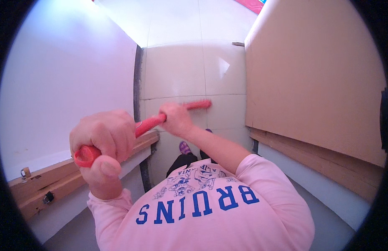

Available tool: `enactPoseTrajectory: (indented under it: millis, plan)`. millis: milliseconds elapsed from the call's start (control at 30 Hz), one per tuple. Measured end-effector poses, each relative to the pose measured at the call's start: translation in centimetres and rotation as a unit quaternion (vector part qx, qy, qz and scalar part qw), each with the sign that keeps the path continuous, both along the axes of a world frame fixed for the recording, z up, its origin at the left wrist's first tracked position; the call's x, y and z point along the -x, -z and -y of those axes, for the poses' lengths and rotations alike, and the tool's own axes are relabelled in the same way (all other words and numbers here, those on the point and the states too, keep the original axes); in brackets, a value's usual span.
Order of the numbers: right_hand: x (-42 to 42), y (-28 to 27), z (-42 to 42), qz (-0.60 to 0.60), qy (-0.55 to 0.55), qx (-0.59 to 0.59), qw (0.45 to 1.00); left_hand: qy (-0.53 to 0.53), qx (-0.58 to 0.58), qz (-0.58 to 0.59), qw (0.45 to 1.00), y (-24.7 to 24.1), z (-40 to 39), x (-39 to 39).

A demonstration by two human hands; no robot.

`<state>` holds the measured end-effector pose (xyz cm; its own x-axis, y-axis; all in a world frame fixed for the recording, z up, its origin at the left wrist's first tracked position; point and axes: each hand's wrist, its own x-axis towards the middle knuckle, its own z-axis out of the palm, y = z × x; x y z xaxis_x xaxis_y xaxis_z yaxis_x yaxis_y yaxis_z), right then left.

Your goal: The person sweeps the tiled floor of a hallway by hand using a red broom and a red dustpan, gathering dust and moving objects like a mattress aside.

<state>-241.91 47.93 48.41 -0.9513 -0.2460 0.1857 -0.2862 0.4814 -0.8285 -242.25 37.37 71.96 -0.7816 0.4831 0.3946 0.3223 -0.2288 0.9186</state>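
A red broom handle runs slanting from the lower left towards the floor. My left hand is closed round its upper end, whose hollow red cap pokes out beside the thumb. Lower on the handle my right hand grips it, slightly blurred; that forearm crosses in front of my body from the right side of the picture. Beyond this hand the red broom head, with red bristles, shows over the tiled floor. Whether the bristles touch the tiles I cannot tell.
I stand in a doorway with wooden frame parts at both sides. A white wall or door surface rises on the left, a brown door panel on the right. A small doorstop-like piece lies by the panel. My sandalled foot is below.
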Motion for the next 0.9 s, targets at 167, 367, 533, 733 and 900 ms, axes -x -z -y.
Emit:
enactPoseTrajectory:
  millis: [167, 367, 533, 733, 900]
  plan:
    - [-1.4, 0.2, 1.4, 0.137, -0.103, -0.011, 0.985, 0.005, 0.034, 0.129, 0.991, 2.0, 1.5, 1.8]
    - [1.6, 4.0, 2.7, 0.184, -0.113, -0.043, 0.975, -0.068, 0.077, 0.158, 0.982, 5.4, 2.5, 4.7]
    - [7.0, 4.7, 3.0, 0.116, -0.074, -0.066, 0.988, -0.101, -0.003, 0.148, 0.984, 5.8, 3.3, 7.1]
    - [13.5, 6.0, 2.6, 0.094, -0.035, -0.120, 0.988, -0.086, 0.034, 0.119, 0.989, 6.9, 3.6, 11.2]
    - [18.7, 6.2, 2.4, 0.072, 0.030, -0.115, 0.990, -0.022, 0.062, 0.104, 0.992, 7.9, 4.0, 16.1]
